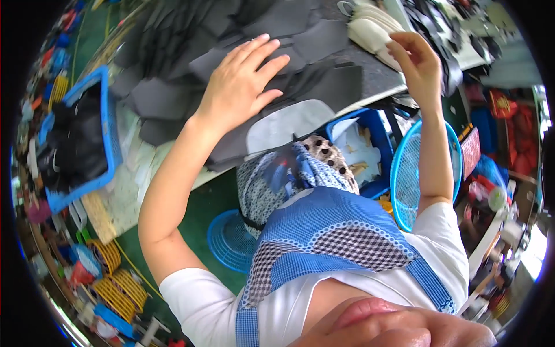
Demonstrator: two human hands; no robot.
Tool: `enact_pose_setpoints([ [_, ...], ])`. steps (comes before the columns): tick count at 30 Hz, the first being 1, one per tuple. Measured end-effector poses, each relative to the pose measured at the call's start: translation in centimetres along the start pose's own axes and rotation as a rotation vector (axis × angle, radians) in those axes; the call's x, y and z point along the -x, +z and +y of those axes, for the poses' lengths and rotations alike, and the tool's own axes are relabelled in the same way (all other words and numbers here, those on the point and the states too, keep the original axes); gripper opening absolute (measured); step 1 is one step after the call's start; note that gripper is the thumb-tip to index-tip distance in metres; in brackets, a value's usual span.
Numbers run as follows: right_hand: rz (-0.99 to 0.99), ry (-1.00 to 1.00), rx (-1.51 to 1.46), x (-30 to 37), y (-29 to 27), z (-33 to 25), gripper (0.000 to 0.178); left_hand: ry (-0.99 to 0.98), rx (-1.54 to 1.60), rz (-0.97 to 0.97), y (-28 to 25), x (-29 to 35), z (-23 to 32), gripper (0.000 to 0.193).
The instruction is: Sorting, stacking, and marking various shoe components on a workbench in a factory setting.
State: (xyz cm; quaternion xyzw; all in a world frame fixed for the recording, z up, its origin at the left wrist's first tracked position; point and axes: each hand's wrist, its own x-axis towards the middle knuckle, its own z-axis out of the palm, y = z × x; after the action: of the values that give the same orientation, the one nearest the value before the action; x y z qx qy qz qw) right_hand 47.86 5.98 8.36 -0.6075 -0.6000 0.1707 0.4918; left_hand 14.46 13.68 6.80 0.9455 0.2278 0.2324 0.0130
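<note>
My left hand point(245, 78) reaches over the table with its fingers spread, palm down and holding nothing. Under and around it lie many dark grey flat cut pieces point(324, 40), overlapping in loose heaps. My right hand point(419, 66) is at the right end of the table, thumb and fingers bent together in a pinch. Its fingertips meet the edge of a fanned stack of cream cut pieces point(370, 34); whether one is between them, I cannot make out. A pale grey rounded piece point(289, 124) lies at the table's near edge, in front of my apron.
A blue crate point(107, 127) of black pieces stands at the left. Below the table's edge are a blue bin point(378, 136) with scraps, a round blue basket point(404, 179) beside my right arm, and another blue basket point(228, 240) on the green floor. Yellow baskets point(121, 292) lie lower left.
</note>
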Motion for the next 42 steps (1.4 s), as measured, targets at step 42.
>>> enact_pose_setpoints([
  [42,-0.885,0.368,-0.607,4.4,5.8,-7.6,0.014,-0.898,1.495,0.103,-0.7,3.4,10.8,0.020],
])
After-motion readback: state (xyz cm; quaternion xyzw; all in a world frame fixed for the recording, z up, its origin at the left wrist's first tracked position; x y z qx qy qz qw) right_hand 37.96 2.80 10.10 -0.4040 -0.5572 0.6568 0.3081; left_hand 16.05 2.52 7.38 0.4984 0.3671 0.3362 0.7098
